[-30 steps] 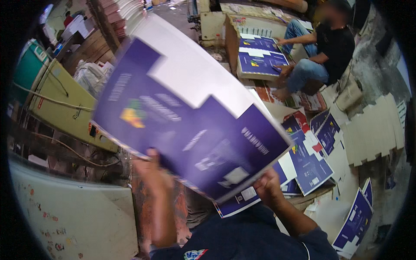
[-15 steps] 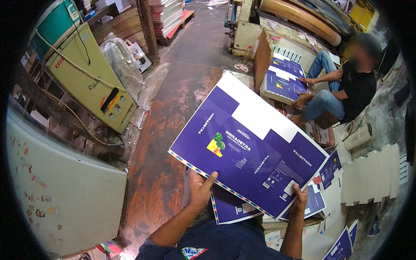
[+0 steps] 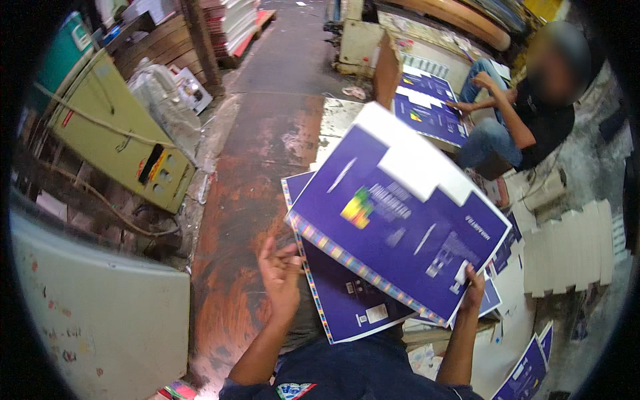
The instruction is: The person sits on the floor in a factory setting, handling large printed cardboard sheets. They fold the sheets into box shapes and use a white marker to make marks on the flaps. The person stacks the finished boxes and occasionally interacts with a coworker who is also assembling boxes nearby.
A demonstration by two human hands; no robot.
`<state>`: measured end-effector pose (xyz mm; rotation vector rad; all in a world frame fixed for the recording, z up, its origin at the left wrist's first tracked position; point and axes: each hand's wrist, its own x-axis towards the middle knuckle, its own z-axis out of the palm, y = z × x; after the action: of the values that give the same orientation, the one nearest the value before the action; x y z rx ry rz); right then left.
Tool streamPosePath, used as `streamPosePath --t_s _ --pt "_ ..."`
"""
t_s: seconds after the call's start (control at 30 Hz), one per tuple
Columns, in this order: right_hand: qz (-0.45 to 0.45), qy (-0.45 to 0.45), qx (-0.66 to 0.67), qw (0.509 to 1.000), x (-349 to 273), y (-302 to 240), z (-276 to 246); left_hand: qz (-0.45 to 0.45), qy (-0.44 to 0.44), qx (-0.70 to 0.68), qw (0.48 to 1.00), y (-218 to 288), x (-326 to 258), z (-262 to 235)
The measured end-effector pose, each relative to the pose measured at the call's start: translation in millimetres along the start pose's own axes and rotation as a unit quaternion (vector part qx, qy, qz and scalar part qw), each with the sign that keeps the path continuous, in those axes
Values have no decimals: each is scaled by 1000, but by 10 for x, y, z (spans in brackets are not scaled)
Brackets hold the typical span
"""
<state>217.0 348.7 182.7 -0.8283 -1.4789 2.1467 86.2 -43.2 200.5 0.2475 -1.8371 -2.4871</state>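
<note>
Left forearm (image 3: 263, 343) bare, comes up from lower edge on a slant to the right, wrist about straight, left hand (image 3: 281, 275) free of any grip, fingers pointing up, loosely parted and a bit bent, exact palm facing hard to tell. Right forearm (image 3: 459, 347) also bare, steeper, near upright with a slight lean outward, right hand (image 3: 474, 291) closed in a pinch hold, thumb uppermost, other fingers mostly hidden below it. Hands well apart, one each side of the torso (image 3: 353, 370), at near-equal height in view, elbows down by the lower edge.
</note>
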Motion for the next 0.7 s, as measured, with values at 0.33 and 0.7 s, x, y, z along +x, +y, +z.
streamPosePath --t_s 0.33,0.7 --pt "47 92 175 979 820 597 -1324 -14 31 291 956 -166 277 -273" --pt "150 175 274 933 1513 2157 -1646 -54 -4 328 943 -328 392 -216"
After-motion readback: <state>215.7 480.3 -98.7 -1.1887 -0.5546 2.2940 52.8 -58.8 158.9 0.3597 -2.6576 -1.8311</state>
